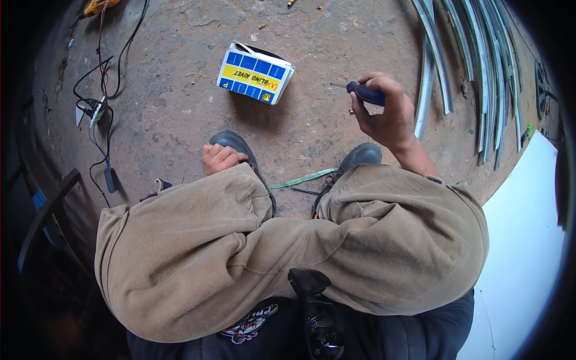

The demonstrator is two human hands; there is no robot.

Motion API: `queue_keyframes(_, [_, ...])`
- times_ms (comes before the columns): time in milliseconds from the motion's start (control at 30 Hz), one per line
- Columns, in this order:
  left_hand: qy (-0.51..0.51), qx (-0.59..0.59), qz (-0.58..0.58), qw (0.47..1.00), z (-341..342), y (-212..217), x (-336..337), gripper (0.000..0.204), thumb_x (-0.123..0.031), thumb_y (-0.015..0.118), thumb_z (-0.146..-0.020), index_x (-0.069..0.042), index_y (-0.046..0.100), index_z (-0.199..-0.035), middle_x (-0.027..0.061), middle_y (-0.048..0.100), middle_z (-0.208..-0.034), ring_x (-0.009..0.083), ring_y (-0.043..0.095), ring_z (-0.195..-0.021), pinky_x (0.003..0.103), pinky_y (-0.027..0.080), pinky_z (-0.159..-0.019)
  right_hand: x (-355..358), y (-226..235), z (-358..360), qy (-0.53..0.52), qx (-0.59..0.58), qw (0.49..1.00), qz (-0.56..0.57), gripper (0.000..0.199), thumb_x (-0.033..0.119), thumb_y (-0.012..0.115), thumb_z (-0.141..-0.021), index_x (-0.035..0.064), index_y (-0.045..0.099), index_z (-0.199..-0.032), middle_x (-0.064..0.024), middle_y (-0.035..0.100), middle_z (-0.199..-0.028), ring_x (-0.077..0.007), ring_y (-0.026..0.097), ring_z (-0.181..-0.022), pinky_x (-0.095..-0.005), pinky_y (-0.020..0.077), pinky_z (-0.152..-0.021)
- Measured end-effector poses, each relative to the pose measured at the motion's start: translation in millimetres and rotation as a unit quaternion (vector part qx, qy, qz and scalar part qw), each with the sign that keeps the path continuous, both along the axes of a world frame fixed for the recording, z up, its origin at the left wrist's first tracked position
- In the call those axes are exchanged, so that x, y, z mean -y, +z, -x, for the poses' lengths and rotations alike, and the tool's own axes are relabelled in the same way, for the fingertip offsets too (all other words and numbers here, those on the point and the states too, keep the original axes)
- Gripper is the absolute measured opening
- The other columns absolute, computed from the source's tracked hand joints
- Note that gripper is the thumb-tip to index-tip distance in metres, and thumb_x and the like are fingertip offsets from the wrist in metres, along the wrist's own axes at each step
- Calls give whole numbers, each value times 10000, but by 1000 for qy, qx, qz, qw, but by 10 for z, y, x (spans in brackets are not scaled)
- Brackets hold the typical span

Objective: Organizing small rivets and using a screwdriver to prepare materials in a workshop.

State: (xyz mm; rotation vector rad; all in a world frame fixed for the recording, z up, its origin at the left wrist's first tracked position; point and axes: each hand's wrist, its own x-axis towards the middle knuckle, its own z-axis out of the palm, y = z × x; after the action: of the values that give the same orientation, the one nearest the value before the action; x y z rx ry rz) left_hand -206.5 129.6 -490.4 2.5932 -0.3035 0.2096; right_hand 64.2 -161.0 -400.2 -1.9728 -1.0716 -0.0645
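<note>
In my right hand [389, 114] is a screwdriver [367, 95], its dark blue handle pinched between thumb and fingers. Its thin shaft points left, above the floor. A tiny light metal piece [330, 89] shows close to the tip; I cannot tell whether they touch. My left hand [223, 159] is curled beside the toe of my left boot [231, 141], knuckles up. The palm is hidden, so anything inside it does not show. Ahead of both hands stands a white, blue and yellow cardboard box [253, 75], its top flap partly raised.
Long metal strips [486, 72] lie at the right. Black cables [111, 90] and a small adapter [110, 179] trail over the floor at the left. A green strap [303, 179] lies between my boots. A white sheet [519, 240] is at the right edge.
</note>
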Motion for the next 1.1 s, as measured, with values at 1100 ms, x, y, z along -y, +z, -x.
queue_keyframes(1100, [5,6,7,1000,-26,-36,39,161,-340,662,-706,-206,710,-781,-72,570,-690,137,494,-651,345,314,-697,166,-103,-42,-21,-9,999,36,479,16,765,-771,77,452,-1127,-113,643,-909,-244,693,-750,-322,564,-632])
